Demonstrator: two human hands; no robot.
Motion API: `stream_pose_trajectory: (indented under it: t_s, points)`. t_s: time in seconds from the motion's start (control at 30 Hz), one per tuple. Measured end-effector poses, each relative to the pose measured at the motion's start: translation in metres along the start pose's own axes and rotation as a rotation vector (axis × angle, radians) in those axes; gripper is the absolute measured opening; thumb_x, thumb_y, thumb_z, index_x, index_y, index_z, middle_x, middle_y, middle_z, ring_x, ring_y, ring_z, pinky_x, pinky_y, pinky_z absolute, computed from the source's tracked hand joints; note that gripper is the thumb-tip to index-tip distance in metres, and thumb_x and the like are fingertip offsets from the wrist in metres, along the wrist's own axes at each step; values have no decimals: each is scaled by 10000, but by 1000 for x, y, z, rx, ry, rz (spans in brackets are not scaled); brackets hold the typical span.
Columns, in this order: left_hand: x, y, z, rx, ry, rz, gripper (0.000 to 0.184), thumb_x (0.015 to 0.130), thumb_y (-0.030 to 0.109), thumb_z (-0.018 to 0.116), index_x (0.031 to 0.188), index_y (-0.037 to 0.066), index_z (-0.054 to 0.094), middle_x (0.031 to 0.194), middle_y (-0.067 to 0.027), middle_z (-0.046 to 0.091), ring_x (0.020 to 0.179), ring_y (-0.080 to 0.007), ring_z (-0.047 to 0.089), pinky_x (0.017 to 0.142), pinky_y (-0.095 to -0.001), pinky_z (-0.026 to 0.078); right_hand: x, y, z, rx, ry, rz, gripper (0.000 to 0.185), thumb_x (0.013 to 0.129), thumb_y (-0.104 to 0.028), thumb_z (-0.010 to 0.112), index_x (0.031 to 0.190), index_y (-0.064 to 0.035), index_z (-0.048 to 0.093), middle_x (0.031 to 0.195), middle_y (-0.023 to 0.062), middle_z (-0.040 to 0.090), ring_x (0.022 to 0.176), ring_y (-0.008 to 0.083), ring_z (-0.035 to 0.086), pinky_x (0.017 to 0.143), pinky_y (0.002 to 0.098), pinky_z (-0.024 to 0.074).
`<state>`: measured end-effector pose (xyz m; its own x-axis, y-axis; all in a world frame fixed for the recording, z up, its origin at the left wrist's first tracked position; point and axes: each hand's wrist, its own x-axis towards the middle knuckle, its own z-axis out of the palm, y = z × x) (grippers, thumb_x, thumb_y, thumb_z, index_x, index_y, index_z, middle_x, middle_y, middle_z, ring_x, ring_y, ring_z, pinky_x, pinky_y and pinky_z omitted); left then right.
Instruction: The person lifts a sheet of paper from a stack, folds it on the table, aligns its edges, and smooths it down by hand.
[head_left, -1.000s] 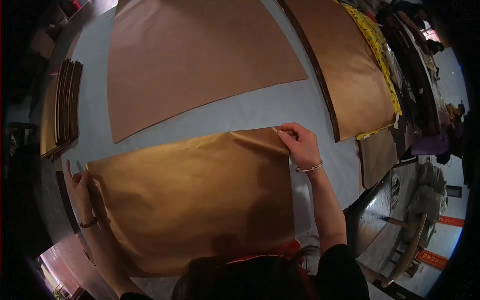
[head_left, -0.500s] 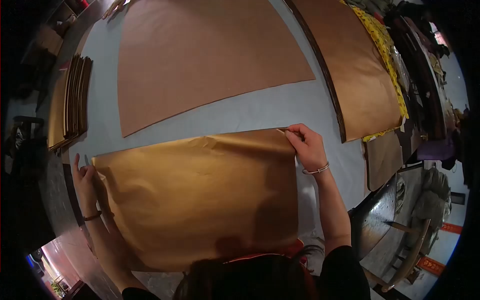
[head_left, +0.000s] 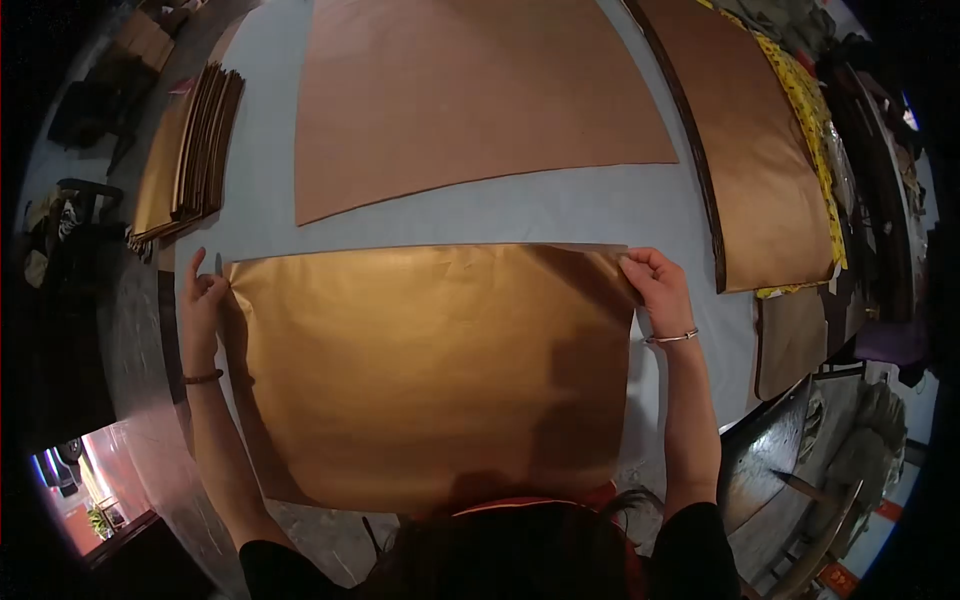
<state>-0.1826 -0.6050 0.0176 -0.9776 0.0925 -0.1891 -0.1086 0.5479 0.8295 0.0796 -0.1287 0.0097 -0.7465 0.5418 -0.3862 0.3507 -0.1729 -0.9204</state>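
A large gold sheet (head_left: 430, 370), which looks like paper, stretches between my hands, its far edge nearly straight. At its far left corner, my left hand (head_left: 204, 300) pinches the sheet with thumb and a finger while another finger points up. The far right corner is pinched between the thumb and fingers of my right hand (head_left: 657, 287). Light creases show near the far edge. The near edge hangs close to my body, partly hidden by my head. Beyond the sheet, a big flat brown sheet (head_left: 470, 100) lies on the grey-blue table covering (head_left: 262, 130).
A stack of folded gold-brown sheets (head_left: 195, 155) stands at the table's left. On the right lies a thick pile of brown-gold sheets (head_left: 765, 190) beside yellow patterned material (head_left: 803, 110). A dark wooden chair (head_left: 770, 470) is at the lower right.
Both hands keep their pinch on the gold sheet, which is now pulled straighter and more level along its far edge. My view has shifted, so the table's contents appear further right.
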Motion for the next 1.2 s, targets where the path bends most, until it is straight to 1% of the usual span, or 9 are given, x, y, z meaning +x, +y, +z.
stream_pose_trajectory:
  t_s: [0.27, 0.47, 0.53, 0.63, 0.7, 0.93, 1.07, 1.13, 1.2]
  points:
    - [7, -13, -2, -67, -1, 13, 585, 835, 22, 534, 1384, 45, 332, 747, 36, 488, 690, -58, 445, 680, -197, 373, 4, 10, -7, -154, 79, -40, 175, 872, -151, 586, 931, 13, 601, 680, -26, 552, 580, 37, 452, 513, 196, 365]
    - [9, -14, -4, -67, -6, 1, 585, 830, 9, 532, 1380, 40, 336, 748, 35, 487, 691, -52, 443, 676, -193, 372, 4, 6, -4, -175, 129, -85, 159, 869, -141, 593, 919, 10, 597, 702, -23, 556, 622, 40, 476, 545, 194, 388]
    - [9, -16, -3, -62, -7, -1, 585, 828, 6, 533, 1379, 38, 338, 750, 35, 488, 691, -51, 444, 674, -195, 375, 1, 6, -5, -28, 95, -75, 157, 874, -139, 591, 934, 5, 603, 727, -17, 569, 644, 45, 489, 562, 199, 405]
    - [9, -21, -6, -92, -2, 95, 577, 831, 5, 531, 1376, 38, 343, 753, 37, 486, 694, -49, 438, 674, -190, 367, 4, 10, -8, -71, 86, -57, 181, 878, -154, 598, 960, 7, 608, 771, -6, 594, 660, 52, 512, 584, 211, 433]
    - [10, -18, -3, -71, -11, 17, 568, 837, 8, 531, 1373, 39, 348, 757, 40, 484, 702, -48, 433, 685, -187, 361, 3, 9, -9, -71, 104, -59, 185, 877, -153, 598, 962, 11, 608, 769, -6, 593, 662, 51, 512, 586, 209, 434]
    - [13, -23, -7, -46, -7, 64, 559, 838, 15, 527, 1369, 43, 356, 768, 37, 491, 709, -50, 443, 686, -192, 367, 3, 20, -10, -27, 99, -79, 191, 872, -137, 596, 969, 27, 619, 747, -2, 594, 647, 54, 511, 564, 209, 424]
    - [11, -20, -3, -19, 28, 30, 554, 835, 23, 530, 1363, 42, 364, 770, 32, 501, 709, -56, 450, 686, -194, 371, 2, 15, -9, -212, 128, -71, 212, 851, -149, 603, 944, 40, 628, 700, 14, 599, 640, 54, 513, 566, 214, 423]
    - [10, -19, -2, -30, 10, 36, 553, 833, 23, 531, 1361, 41, 366, 770, 30, 505, 709, -59, 453, 685, -195, 373, -1, 9, -7, -411, 161, -170, 220, 847, -158, 596, 939, 39, 626, 685, 30, 602, 648, 69, 527, 586, 230, 438]
    - [7, -15, -2, 5, 6, 56, 553, 832, 20, 526, 1360, 38, 364, 769, 24, 507, 714, -65, 461, 683, -194, 373, -1, 10, -6, -426, 172, -191, 218, 845, -158, 593, 940, 35, 625, 691, 45, 608, 652, 86, 537, 596, 242, 444]
